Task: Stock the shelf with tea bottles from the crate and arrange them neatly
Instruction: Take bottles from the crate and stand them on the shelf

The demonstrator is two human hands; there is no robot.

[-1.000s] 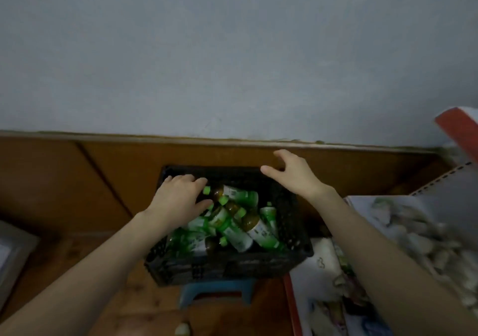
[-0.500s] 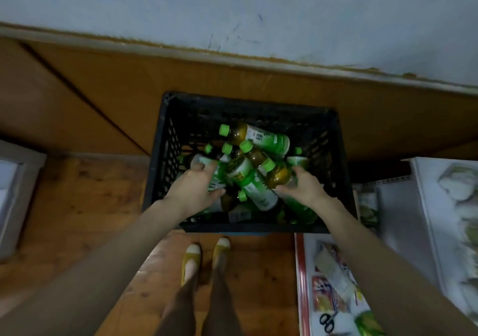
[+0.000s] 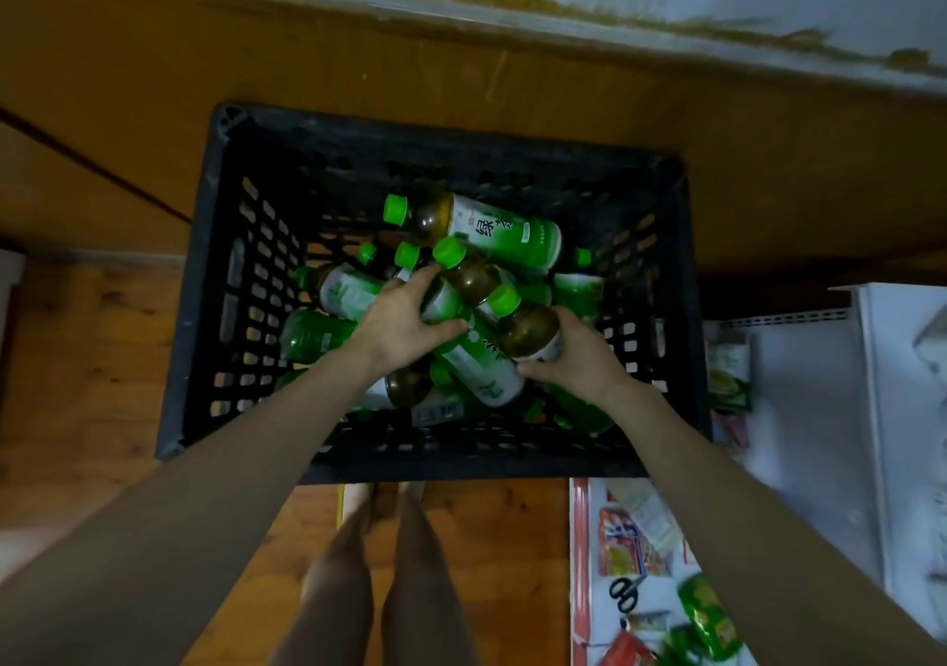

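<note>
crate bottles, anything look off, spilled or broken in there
No spill or damage shows. The tea bottles lie jumbled on their sides in the black crate, caps pointing different ways. Both hands, left and right, each grip one.

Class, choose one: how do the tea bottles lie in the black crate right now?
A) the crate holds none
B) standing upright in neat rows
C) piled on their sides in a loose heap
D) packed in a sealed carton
C: the tea bottles lie on their sides, crossing one another at odd angles inside the black crate, green caps pointing different ways.
</note>
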